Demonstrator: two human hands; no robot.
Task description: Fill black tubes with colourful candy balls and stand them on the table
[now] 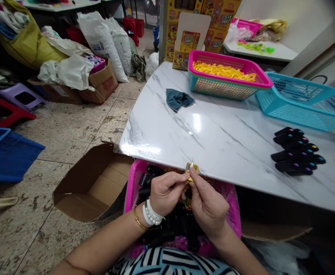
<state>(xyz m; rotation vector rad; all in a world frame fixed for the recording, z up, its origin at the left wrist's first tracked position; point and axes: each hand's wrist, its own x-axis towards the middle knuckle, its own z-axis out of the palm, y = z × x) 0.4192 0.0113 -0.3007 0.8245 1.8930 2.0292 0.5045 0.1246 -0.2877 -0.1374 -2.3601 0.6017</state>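
The left hand and right hand pinch the yellow piece between closed fingertips, holding it above the pink tub at the near edge of the table, both thumbs against it.

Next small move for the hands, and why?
Probably ease the small yellow piece slightly forward over the marble table, both pinches closed. The left hand and right hand grip it only by fingertips, at the table's near edge beside the pink basket; a slip there could drop it among the black items.
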